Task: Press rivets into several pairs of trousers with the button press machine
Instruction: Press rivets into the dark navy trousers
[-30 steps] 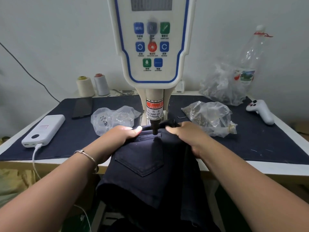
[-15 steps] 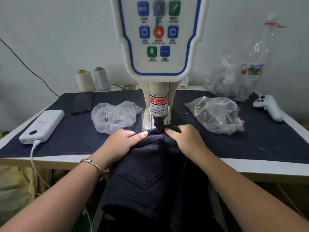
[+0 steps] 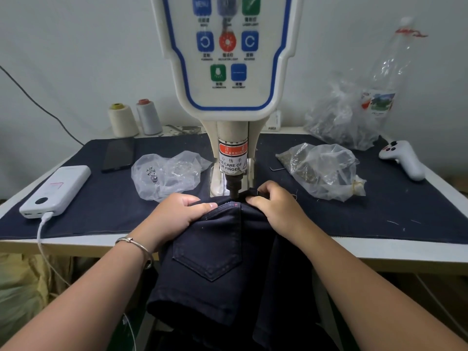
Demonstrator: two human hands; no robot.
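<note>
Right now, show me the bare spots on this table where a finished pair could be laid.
Largest bare patch: dark mat at front right, bordered by the right plastic bag, the white controller and the table edge. A smaller one at front left, between the power bank, the left plastic bag and the left hand. Crowded around the press head and along the back.

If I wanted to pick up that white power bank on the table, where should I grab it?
Grip the power bank across its two long sides, coming down from above. It lies flat, and a cable plugs into its near end, so the middle of the long sides is the free part. This is a judgement from its pose.
</note>
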